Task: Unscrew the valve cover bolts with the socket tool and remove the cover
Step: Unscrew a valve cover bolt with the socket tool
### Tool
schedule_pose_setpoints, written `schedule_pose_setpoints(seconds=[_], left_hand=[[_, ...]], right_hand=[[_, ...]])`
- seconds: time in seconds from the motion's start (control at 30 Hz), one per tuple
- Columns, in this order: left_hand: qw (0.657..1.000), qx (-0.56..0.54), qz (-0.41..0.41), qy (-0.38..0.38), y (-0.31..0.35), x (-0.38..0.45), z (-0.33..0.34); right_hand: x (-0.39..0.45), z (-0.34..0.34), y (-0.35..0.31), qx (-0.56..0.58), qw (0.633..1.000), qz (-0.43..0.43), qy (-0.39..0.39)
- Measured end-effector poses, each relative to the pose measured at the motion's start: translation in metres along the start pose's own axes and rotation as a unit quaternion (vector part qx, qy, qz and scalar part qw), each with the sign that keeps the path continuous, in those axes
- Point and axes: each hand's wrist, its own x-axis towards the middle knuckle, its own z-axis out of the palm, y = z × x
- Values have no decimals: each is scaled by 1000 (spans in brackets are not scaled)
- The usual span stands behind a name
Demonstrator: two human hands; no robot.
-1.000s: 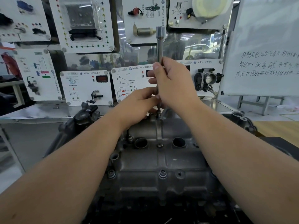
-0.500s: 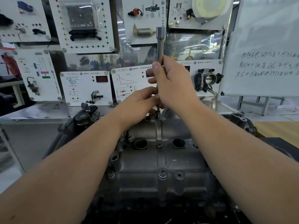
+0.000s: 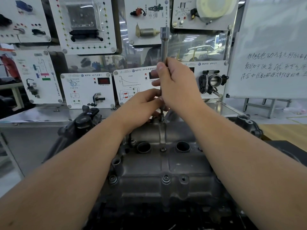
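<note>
The valve cover [image 3: 164, 165] sat low in the middle of your view, a dull grey casting with two round wells across its upper part and bolts along its near and far edges. At its far edge the socket tool [image 3: 164, 47] stood upright, its thick socket end at the top and its thin lower tip down on a bolt [image 3: 161, 117] at the rim of the cover. Your right hand [image 3: 178, 85] came in from the lower right with the forearm stretched out, fingers and thumb curled round the shaft of the tool about halfway up, thumb on the near side. Your left hand [image 3: 141, 106] reached in from the lower left, its fingers curled in around the lower part of the shaft just above the bolt; exactly how the fingertips lay there was hidden by your right hand. The bolt itself was mostly covered by both hands and too small to read. Nearer you, a bolt [image 3: 166, 178] on the near edge of the cover was still seated. Behind the engine stood white training panels [image 3: 88, 88], a throttle body [image 3: 213, 81] mounted on one of them, and a whiteboard [image 3: 272, 47] with handwriting at the right, cut off by the frame edge.
</note>
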Motion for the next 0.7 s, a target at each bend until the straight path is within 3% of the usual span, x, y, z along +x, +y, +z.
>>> schedule_pose_setpoints(seconds=[0.3, 0.53, 0.7], left_hand=[[999, 32, -1, 2, 1, 0, -1], [1000, 0, 0, -3, 1, 0, -1], [1000, 14, -5, 9, -1, 2, -2]], right_hand=[[-3, -2, 0, 18, 999, -33, 18], [0, 0, -1, 38, 999, 8, -13], [-3, -1, 0, 18, 999, -31, 11]])
